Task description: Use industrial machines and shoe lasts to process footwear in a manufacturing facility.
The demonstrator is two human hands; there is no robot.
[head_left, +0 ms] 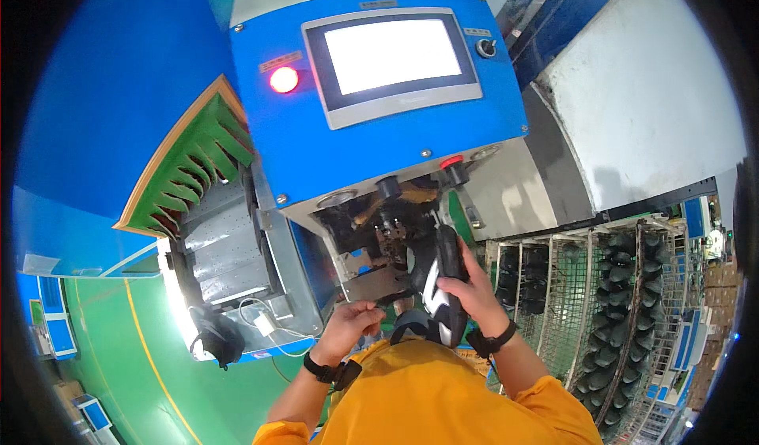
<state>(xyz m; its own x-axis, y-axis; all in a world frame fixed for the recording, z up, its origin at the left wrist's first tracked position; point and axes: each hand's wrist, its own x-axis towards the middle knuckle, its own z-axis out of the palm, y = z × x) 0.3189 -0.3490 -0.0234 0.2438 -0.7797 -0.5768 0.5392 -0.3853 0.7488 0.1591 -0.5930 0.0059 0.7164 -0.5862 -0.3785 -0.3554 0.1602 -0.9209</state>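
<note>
A black shoe with white stripes (432,288) stands almost upright in front of the machine's lower opening. My right hand (473,288) is closed around its right side, fingers behind and thumb across the front. To the left of the shoe, my left hand (354,328) is curled with its fingertips together; whatever may be between them is hidden. That hand is apart from the shoe. Just beyond both hands are the dark metal working parts (389,235) of the machine, partly covered by the shoe.
The blue machine panel (379,148) carries a bright screen (395,54), a lit red lamp (284,80) and a red button (451,162). A conveyor (225,251) with a green fringed curtain (198,168) is on the left. At right, a wire rack (581,287) holds several dark shoe-shaped pieces.
</note>
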